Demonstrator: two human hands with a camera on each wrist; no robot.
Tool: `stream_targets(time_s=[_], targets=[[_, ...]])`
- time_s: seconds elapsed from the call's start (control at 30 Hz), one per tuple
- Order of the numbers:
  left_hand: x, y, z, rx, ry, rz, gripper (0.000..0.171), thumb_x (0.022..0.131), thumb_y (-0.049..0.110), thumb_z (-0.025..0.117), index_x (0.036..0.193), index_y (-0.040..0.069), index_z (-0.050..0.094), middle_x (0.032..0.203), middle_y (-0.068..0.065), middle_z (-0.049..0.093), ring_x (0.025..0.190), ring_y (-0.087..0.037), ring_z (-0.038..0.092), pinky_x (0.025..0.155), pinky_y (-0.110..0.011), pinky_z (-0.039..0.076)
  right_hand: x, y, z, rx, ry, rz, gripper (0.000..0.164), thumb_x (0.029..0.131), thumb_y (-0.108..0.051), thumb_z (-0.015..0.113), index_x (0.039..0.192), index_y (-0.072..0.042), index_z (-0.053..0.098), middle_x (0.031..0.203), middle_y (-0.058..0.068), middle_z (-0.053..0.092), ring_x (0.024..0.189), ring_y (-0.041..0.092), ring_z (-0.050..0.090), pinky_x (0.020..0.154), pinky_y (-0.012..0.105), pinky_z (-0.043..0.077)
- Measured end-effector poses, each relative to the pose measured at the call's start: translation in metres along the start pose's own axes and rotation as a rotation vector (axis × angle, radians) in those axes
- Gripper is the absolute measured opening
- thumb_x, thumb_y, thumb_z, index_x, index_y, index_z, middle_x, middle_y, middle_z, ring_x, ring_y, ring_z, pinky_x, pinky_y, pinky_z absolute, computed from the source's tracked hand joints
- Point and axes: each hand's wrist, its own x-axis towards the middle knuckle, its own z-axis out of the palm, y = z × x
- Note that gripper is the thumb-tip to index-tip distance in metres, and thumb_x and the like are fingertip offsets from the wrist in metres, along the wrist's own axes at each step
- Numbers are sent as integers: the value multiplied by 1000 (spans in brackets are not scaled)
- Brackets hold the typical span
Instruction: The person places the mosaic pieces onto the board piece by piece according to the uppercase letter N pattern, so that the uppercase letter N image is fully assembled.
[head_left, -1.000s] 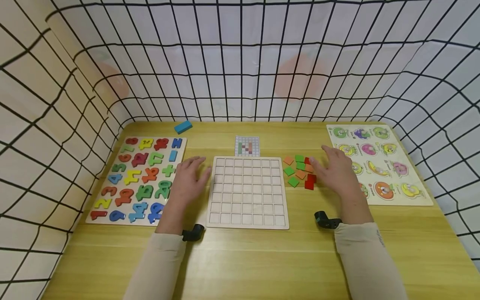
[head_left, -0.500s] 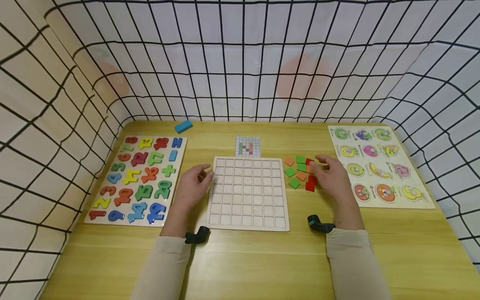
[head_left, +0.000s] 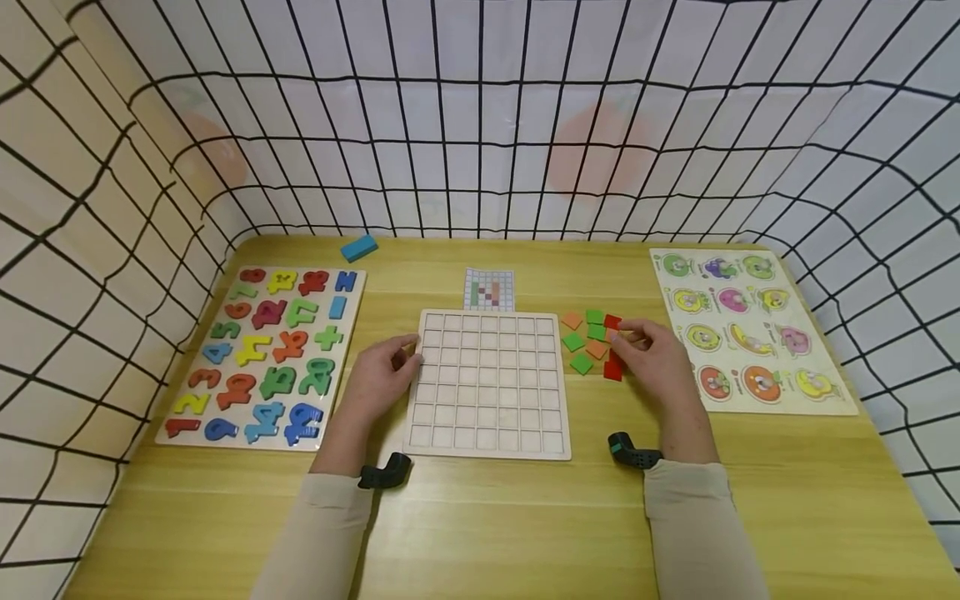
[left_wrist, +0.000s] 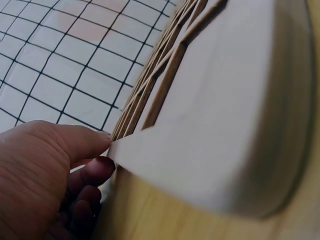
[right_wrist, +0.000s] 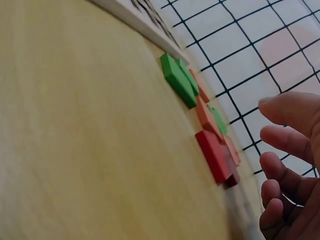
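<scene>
At its left edge, the square wooden grid board [head_left: 487, 385] is pinched by my left hand [head_left: 381, 379]. In the left wrist view the thumb [left_wrist: 90, 141] meets the board's edge, with the curled fingers beside and below it. My right hand [head_left: 658, 364] hovers over the right side of a loose group of small square tiles, its fingers bent and apart, holding nothing. Among the tiles are green ones [head_left: 581, 363], orange ones [head_left: 572, 321] and red ones [head_left: 612, 372]. The right wrist view shows the hand apart from the red tile [right_wrist: 212, 156].
Behind the board lies a small card [head_left: 490, 290] printed with a coloured grid pattern. A number puzzle [head_left: 255, 358] is on the left and a fruit puzzle [head_left: 757, 333] on the right. A blue block [head_left: 359, 248] lies near the black wire mesh [head_left: 480, 142].
My left hand has moved onto the board's left edge, its fingers curling in. My right hand has come left and closer to the tiles, its fingers bending. The tiles look unmoved.
</scene>
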Motion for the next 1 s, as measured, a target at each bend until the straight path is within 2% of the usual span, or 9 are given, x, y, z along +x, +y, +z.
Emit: stream_targets(time_s=[0.07, 0.17, 0.33, 0.47, 0.6, 1.0], targets=[[0, -1, -1, -4, -9, 2, 41, 99, 26, 67, 137, 13, 66, 92, -8, 66, 81, -23, 56, 71, -32, 44, 0, 1, 2, 4, -14, 1, 45, 98, -42, 65, 129, -10, 64, 121, 16, 63, 103, 29, 54, 86, 38, 43], [0, -1, -2, -3, -30, -1, 39, 98, 25, 67, 136, 14, 67, 93, -8, 67, 82, -23, 56, 71, -32, 45, 0, 2, 4, -30, -37, -5, 44, 96, -42, 68, 125, -9, 66, 117, 16, 64, 105, 30, 55, 86, 39, 44], [1, 1, -2, 24, -59, 7, 36, 99, 26, 66, 134, 16, 69, 101, -9, 69, 90, -24, 58, 81, -37, 50, 1, 1, 7, -102, -63, -6, 49, 93, -46, 71, 124, -9, 66, 120, 17, 66, 113, 33, 55, 95, 47, 45], [1, 3, -3, 31, -67, 0, 36, 99, 26, 66, 134, 16, 69, 107, -9, 71, 94, -26, 59, 88, -41, 52, 1, 1, 9, -135, -74, -16, 48, 93, -44, 72, 126, -9, 66, 121, 20, 60, 109, 34, 52, 90, 46, 43], [1, 1, -2, 35, -70, -4, 36, 100, 26, 66, 134, 15, 69, 107, -9, 71, 94, -25, 58, 88, -41, 52, 0, 3, 12, -170, -71, -23, 48, 92, -43, 72, 126, -10, 66, 120, 20, 55, 105, 34, 50, 86, 44, 42], [0, -3, -3, 52, -58, 35, 36, 99, 25, 67, 132, 13, 70, 99, -8, 68, 93, -25, 56, 85, -39, 46, -1, 5, 15, -196, -69, -27, 44, 92, -40, 72, 125, -11, 66, 115, 18, 55, 100, 32, 48, 81, 39, 40]])
